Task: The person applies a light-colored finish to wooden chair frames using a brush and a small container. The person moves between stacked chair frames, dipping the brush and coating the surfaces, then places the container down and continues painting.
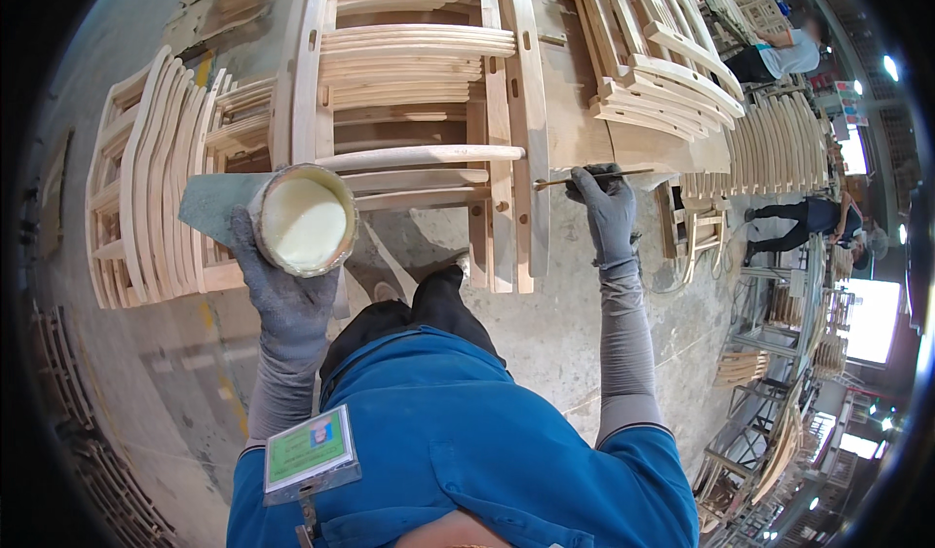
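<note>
Gloved in grey, my left hand [284,280] is wrapped round a round cup [310,225] of creamy white liquid, its rim crusted. A flat grey-green piece [216,205] sticks out to the left beside the cup; how it is held is hidden. My right hand [606,212], also gloved, pinches a thin stick-like brush [575,180]. The brush's tip touches or nearly touches the right upright [529,110] of a stack of light wooden chair frames [414,46] in front of me. Several slots show along the uprights.
Stacked curved wooden frames [146,183] stand at left, more [662,71] at upper right on a brown board [575,129]. A small wooden frame [703,231] rests on the floor at right. Two people, one in a white top [791,53] and one in dark clothes [808,222], stand farther right.
</note>
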Demonstrator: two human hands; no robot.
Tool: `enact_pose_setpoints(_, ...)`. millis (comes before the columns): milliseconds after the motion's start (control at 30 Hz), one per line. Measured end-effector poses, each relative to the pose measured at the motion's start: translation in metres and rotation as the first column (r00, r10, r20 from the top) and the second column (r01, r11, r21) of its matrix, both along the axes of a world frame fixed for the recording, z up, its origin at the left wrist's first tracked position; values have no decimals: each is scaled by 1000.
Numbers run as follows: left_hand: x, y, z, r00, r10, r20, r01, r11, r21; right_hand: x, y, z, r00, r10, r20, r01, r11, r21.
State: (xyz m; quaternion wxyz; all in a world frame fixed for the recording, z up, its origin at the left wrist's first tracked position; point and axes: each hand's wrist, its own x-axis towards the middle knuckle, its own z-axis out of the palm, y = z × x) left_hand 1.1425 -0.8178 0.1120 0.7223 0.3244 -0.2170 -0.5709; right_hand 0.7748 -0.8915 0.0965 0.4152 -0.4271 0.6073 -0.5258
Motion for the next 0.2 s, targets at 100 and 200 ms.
enact_pose_setpoints(100,-1,-1,10,980,127,156,-144,984,104,5,-1,-2,998,-60,-26,60,998,-13)
enact_pose_setpoints(200,0,-2,10,950,167,265,-199,975,98,1,6,-13,971,-90,-220,68,992,-106)
